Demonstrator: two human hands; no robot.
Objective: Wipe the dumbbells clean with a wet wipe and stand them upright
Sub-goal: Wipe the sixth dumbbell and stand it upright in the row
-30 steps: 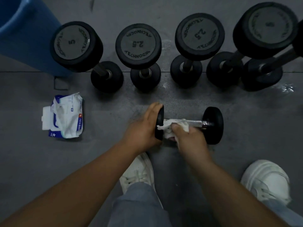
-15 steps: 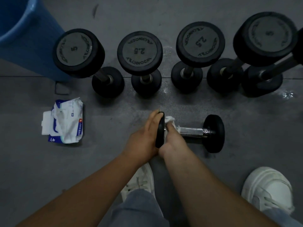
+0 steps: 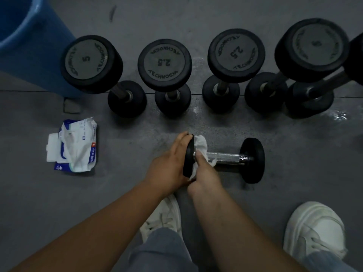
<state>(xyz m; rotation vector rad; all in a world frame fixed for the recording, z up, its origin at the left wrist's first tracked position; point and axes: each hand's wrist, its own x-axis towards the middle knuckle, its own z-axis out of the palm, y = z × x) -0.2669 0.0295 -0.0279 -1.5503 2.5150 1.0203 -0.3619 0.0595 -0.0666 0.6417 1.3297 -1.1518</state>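
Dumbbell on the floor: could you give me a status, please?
Left hand grips lying dumbbell by one end; right hand presses wet wipe on it. Nothing obstructing.

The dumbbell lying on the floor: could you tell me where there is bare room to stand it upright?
Bare floor lies between the wipe pack and the left hand, and right of the lying dumbbell, between the upright row and the right shoe. The row itself is crowded.
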